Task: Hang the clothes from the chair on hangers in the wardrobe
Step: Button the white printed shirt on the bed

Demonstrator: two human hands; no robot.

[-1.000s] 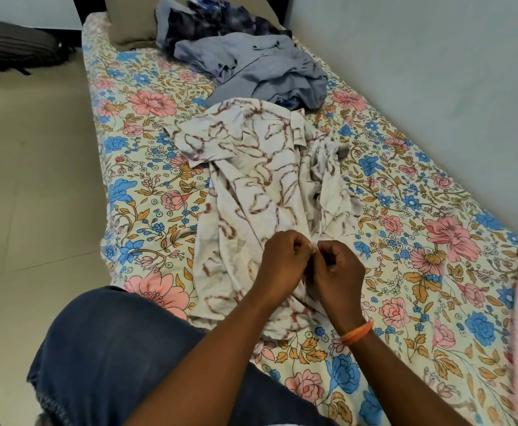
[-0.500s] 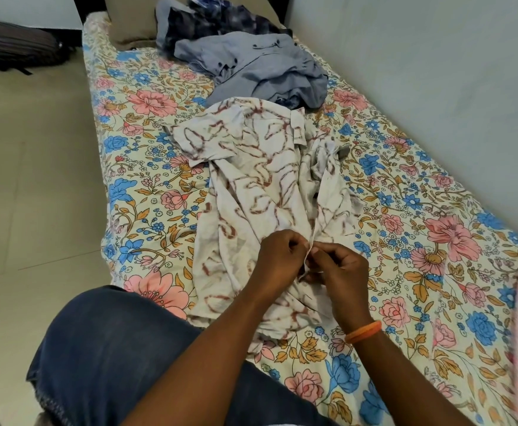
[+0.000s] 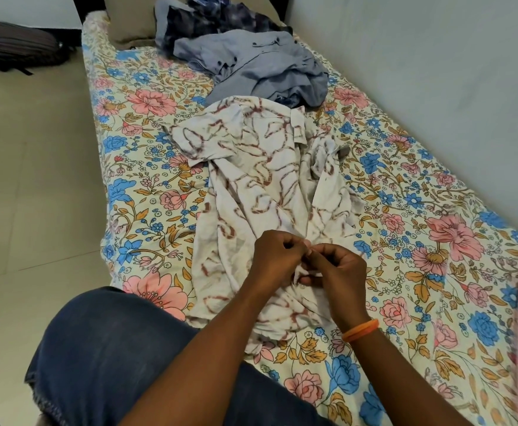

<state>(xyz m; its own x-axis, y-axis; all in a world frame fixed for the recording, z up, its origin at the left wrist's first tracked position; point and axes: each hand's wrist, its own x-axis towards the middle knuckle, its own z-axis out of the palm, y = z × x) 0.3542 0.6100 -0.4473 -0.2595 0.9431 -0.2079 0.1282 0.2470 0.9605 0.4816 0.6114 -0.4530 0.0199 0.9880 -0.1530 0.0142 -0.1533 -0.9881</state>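
From the head view, your left hand [image 3: 277,256] and right hand [image 3: 334,267] meet fingertip to fingertip, each grip pinching the front edge of the white patterned shirt [image 3: 260,186] spread on the floral bed [image 3: 147,124], with a grey shirt [image 3: 260,69] crumpled just beyond it.

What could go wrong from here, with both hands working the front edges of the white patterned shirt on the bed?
1. Both hands, left and right, pinch the white patterned shirt near its hem; the front lies twisted above, so the edges may join misaligned.
2. The fabric is bunched under the grip; a hard tug could strain it.
3. The grey shirt sits crumpled against its collar and might get dragged along when it is lifted.
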